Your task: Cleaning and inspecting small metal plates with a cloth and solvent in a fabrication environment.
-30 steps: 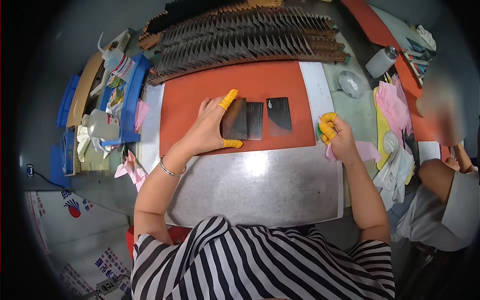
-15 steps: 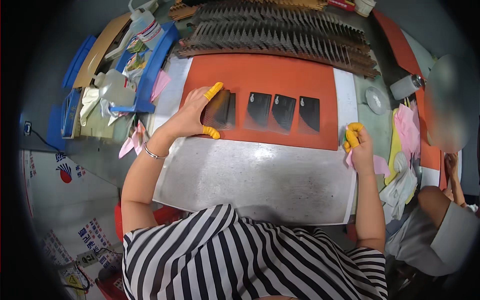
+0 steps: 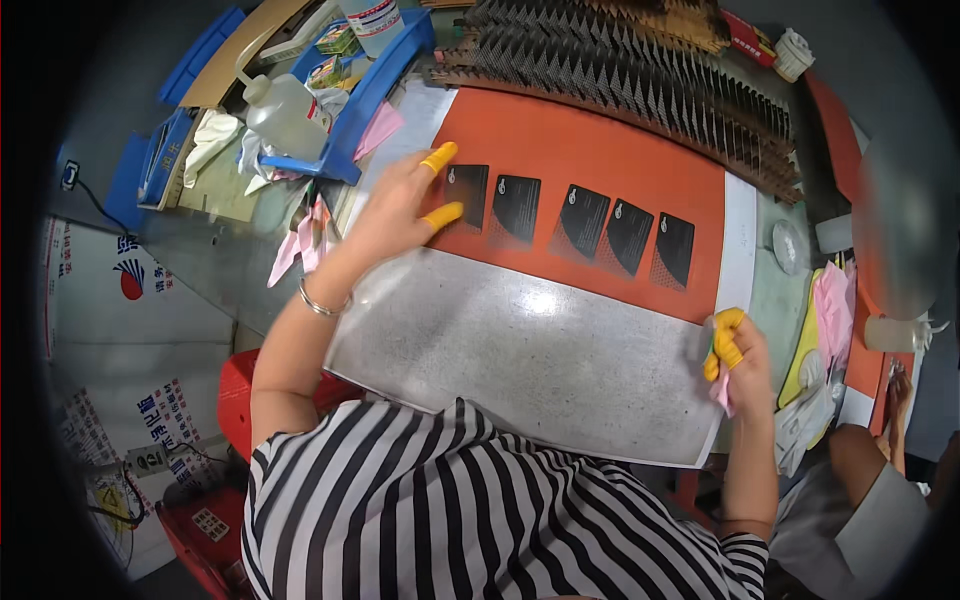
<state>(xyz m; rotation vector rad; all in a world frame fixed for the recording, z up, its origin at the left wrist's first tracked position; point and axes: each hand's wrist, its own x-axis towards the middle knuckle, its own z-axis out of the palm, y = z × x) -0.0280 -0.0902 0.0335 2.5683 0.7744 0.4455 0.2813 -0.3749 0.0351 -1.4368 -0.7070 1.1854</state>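
Several dark cards with patterned corners lie in a row on an orange mat. My left hand, with yellow finger cots on thumb and finger, is at the left edge of the leftmost card. Its fingers are spread, and I cannot tell whether the tips touch that card. Beside it lies the second card, with a gap between them. My right hand, also in yellow finger cots, is closed around a pink cloth off the mat's lower right corner. Part of the cloth is hidden in the fist.
Dark zigzag racks run along the mat's far edge. A blue tray with bottles stands at left. At right are a small glass dish, a white glove and pink cloths. Another person's hand shows farther right.
The view has turned, shifting the scene. Two leftmost cards that lay overlapping are now apart, and my left hand has drawn back toward the left edge of the first. My right hand still grips the cloth.
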